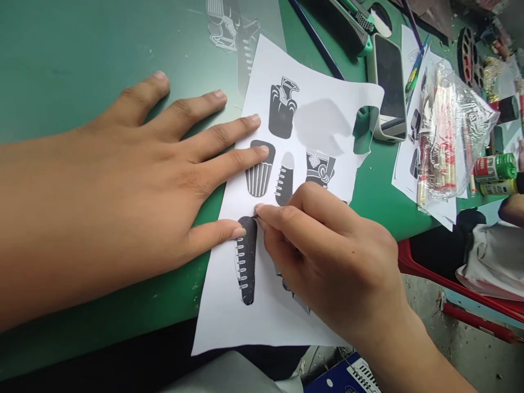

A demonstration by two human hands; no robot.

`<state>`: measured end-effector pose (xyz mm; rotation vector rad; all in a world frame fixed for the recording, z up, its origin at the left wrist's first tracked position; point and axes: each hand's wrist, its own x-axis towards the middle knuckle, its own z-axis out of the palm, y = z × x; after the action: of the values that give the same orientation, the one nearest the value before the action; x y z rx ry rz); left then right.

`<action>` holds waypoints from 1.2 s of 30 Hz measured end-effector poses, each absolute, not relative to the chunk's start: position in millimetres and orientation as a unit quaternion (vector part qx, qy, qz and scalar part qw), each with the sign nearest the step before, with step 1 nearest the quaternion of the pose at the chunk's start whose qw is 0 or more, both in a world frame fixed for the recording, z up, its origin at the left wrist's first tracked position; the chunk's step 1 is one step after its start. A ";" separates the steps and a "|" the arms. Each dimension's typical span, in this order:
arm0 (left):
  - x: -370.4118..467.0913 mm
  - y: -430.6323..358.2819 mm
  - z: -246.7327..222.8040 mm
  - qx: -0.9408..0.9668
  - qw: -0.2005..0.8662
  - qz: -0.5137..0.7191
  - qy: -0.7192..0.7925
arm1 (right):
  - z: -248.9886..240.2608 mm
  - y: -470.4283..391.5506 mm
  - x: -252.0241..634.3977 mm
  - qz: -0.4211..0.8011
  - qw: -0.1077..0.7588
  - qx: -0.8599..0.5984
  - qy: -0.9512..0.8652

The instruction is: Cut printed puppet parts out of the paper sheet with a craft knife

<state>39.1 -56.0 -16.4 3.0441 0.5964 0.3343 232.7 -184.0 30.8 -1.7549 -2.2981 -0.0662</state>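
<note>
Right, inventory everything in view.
Table: one, green, across view
Printed sheet: one, white, under both hands
Clear film: one, transparent, top centre
Slim rods: about three, bluish, upper right
Cutters: apparently two, black and green, top
Phone: one, pale case, beside sheet
Packet: one, clear, right
Papers: several, white, under packet
Containers: two, green and yellowish, right
Reel: one, dark, upper right
Frame: one, red, right
Labelled item: one, blue, bottom
Other person: one, pale clothing, right
Left hand: one, spread on sheet
Right hand: one, pinching a dark tip

A printed white sheet (300,169) with cut-outs lies on the table (82,71).
</note>
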 end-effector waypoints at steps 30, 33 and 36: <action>41.2 -55.9 -15.9 0.972 0.045 0.091 0.212 | 28.1 -198.8 209.6 -0.072 0.117 -0.676 -0.724; 41.0 -55.9 -15.9 0.970 0.060 0.093 0.214 | 27.5 -200.8 208.4 -0.074 0.116 -0.680 -0.720; 41.1 -55.8 -15.9 0.968 0.080 0.097 0.217 | 26.9 -201.8 206.2 -0.078 0.115 -0.685 -0.716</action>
<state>41.1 -55.8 -15.9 2.8949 0.6495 0.2893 206.2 -201.8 26.9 -2.0067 -2.0971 -0.2272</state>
